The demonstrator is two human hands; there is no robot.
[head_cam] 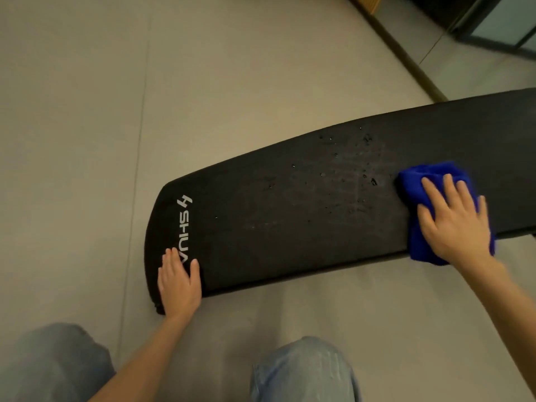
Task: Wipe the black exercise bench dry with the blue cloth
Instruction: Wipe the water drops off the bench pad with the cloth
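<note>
1. Two bare hands are on the black exercise bench (290, 233), which runs across the view from approx 8 o'clock to 3 o'clock, w/ its rounded end at 8.
2. R hand (455, 224) lies flat on top of the blue cloth (419, 245). Its fingers (433, 190) are straight & spread, pressing down, not curled round the cloth.
3. Cloth is bunched under that hand at approx 3 o'clock of the view, on the bench top. Its near part laps over the bench's 6 o'clock edge.
4. L hand (179, 281) lies flat on the rounded end at approx 7 o'clock. Its fingers (171, 258) are straight & close together, w/ the thumb set apart toward 3 o'clock. It grips nothing.
5. Water droplets (342, 175) & faint smear marks sit mid-bench, btwn the two hands, just to 9 o'clock of the cloth. They are thickest toward the bench's 12 o'clock edge.
6. White "SHUA" logo (184, 224) runs across the rounded end, reading sideways. L fingertips touch its last letters.
7. Knees (304, 372) in light-blue jeans show at 6 & 8 o'clock of the view, near the bench but apart from it.
8. Grey floor (101, 111) has thin seam lines. A wood-coloured strip (406, 58) crosses diagonally at 1 o'clock, w/ a dark-framed glass panel (499, 24) in the corner beyond it.
</note>
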